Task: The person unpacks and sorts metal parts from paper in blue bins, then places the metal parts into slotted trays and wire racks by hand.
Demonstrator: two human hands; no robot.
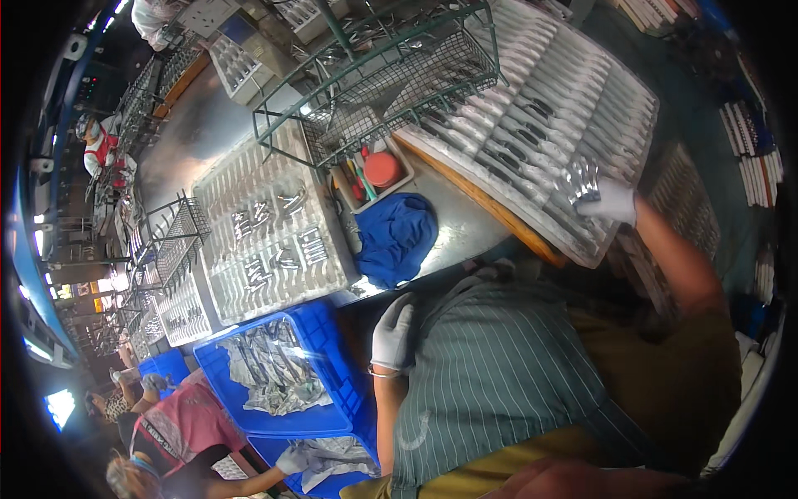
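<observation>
Cutlery bundle [580, 179], shiny metal pieces bunched together, being pinched in the white-gloved right hand [611, 202], fingers clamped on its lower end, hovering over the near corner of the ribbed tray [532, 108]. Possibly spoons or forks; too blurred to be sure. Sitting on that same tray, rows of pale, slim pieces in moulded grooves, running away toward the green wire basket [391, 75] just left of the tray. Resting against the striped apron [499, 366], well below the tray, the gloved left hand [392, 333], fingers loosely together, gripping nothing. Lying left of the tray: a crumpled blue cloth [397, 235], a small box with a red lid [383, 169], and further down a blue plastic crate [332, 366] of loose metal pieces. Risking, as a judgement, a slip: smooth steel in a soft cotton glove, held at one end only, likely fanning out and scattering across the filled grooves.
</observation>
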